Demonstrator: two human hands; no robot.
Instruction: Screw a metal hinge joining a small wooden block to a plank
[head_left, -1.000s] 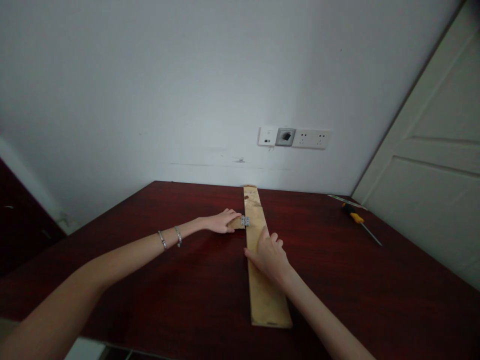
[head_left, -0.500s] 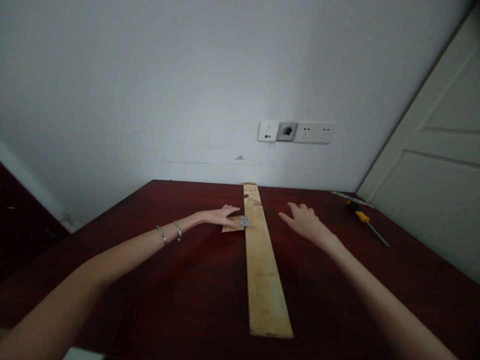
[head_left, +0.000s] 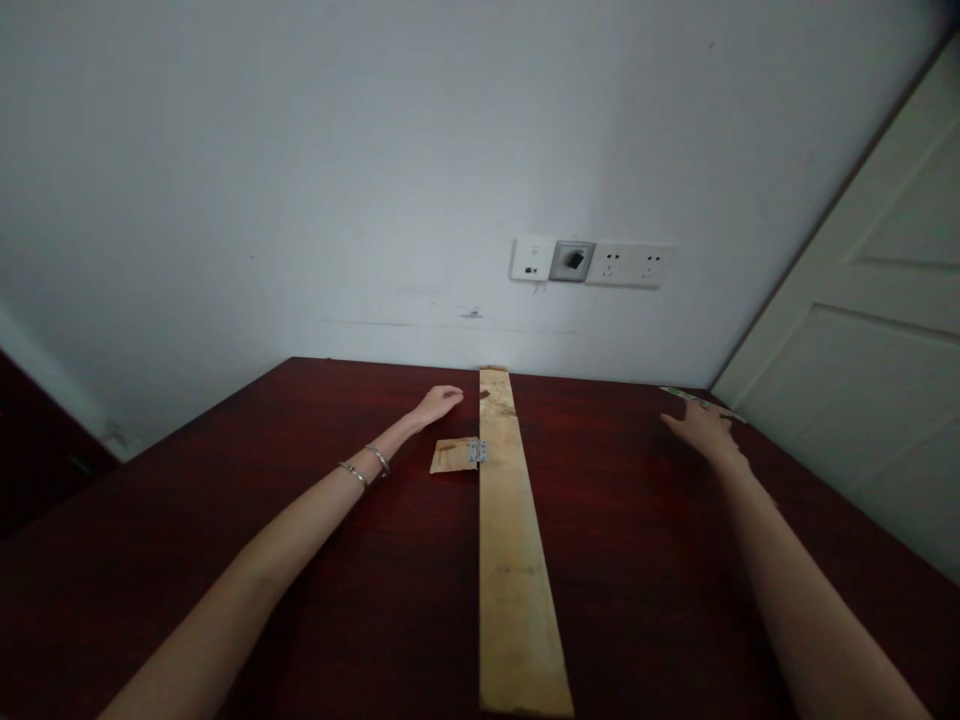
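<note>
A long wooden plank point(head_left: 517, 570) lies lengthwise on the dark red table point(head_left: 360, 590). At its left edge a small metal hinge point(head_left: 478, 451) joins it to a short wooden piece point(head_left: 450, 456). My left hand point(head_left: 439, 403), with two bracelets on the wrist, rests just left of the plank's far part, beyond the short piece. Its fingers are curled together, and what they may hold is hidden. Over at the right, my right hand point(head_left: 703, 428) reaches with thumb and fingers apart, above the spot where the screwdriver lay. Hand and forearm hide the screwdriver now.
A thin flat strip point(head_left: 671, 393) lies at the far right corner of the table, partly behind my right hand. The white wall with its sockets point(head_left: 626, 265) stands at the back. A pale panelled door point(head_left: 885, 330) borders the table on the right.
My left hand has let go of the short wooden piece, moved away from me and curled its fingers. My right hand has moved right, over the screwdriver, which is now covered.
</note>
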